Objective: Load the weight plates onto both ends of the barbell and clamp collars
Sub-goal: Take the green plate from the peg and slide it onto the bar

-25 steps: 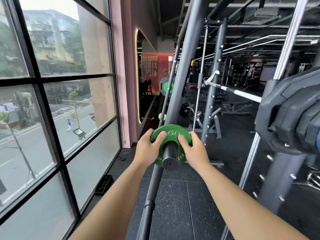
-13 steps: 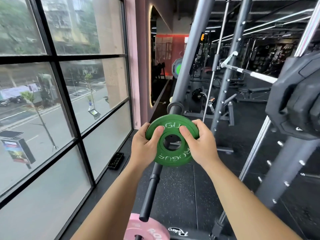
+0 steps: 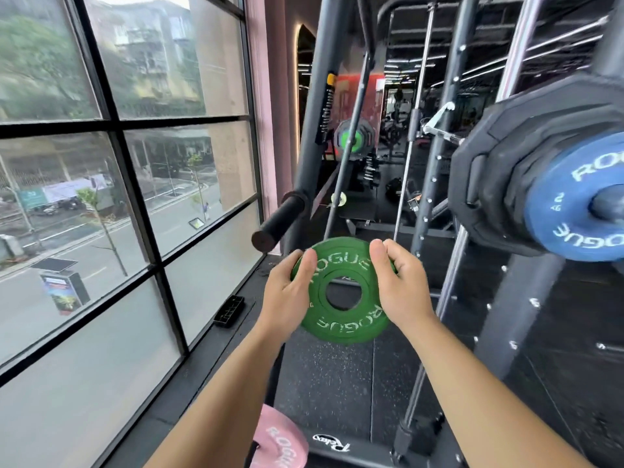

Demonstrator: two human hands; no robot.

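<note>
A small green ROGUE weight plate [image 3: 341, 319] hangs in the air in front of me, its centre hole empty. My left hand [image 3: 287, 298] grips its left rim and my right hand [image 3: 398, 288] grips its right rim, thumbs on the face. A bare black peg [image 3: 278, 221] sticks out from the rack upright, up and left of the plate and apart from it. At the right a bar end [image 3: 607, 204] carries a blue ROGUE plate [image 3: 570, 204] in front of large black plates [image 3: 489, 177].
A pink ROGUE plate [image 3: 282, 440] sits low at the bottom centre. Tall glass windows [image 3: 101, 197] line the left side. Black rack uprights [image 3: 435, 163] and a chrome guide rod [image 3: 452, 265] stand ahead and to the right, on speckled black rubber floor [image 3: 331, 383].
The green plate was on a black peg one second ago; both hands have pulled it off and carried it down and right, clear of the peg. The view has swung right, showing the blue plate.
</note>
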